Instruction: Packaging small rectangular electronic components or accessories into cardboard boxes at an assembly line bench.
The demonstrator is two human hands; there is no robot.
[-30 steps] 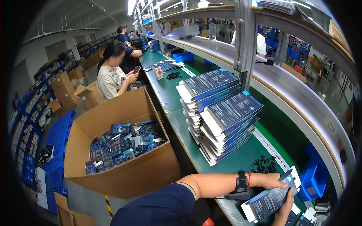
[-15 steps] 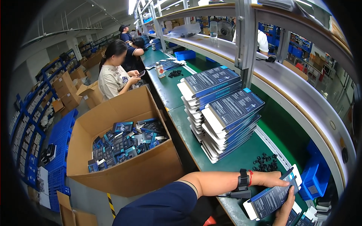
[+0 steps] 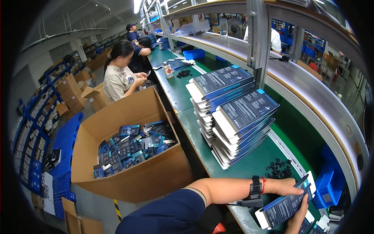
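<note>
A dark blue printed carton (image 3: pixel 283 208) with white end flaps is held at the near right of the bench. My left hand (image 3: pixel 290 187), below a black wristband and red string, grips its far end. Along its right side, my right hand (image 3: pixel 299 216) is closed on the same carton with the thumb up. Beyond my hands lies a heap of small black parts (image 3: pixel 279 169). Two stacks of flattened cartons (image 3: pixel 246 111) with white flaps stand farther back on the bench. More cartons (image 3: pixel 321 224) lie partly hidden beside my right hand.
A large cardboard box (image 3: pixel 132 185) full of small blue-black packages stands left of the green bench (image 3: pixel 187 113). A blue bin (image 3: pixel 329 183) sits at the right under a curved shelf (image 3: pixel 311 101). A seated co-worker (image 3: pixel 120 76) holds a phone. A small bottle (image 3: pixel 168 71) stands farther along.
The whole view has shifted slightly, so things appear a little farther right. Both hands keep their hold on the carton, with little other movement.
</note>
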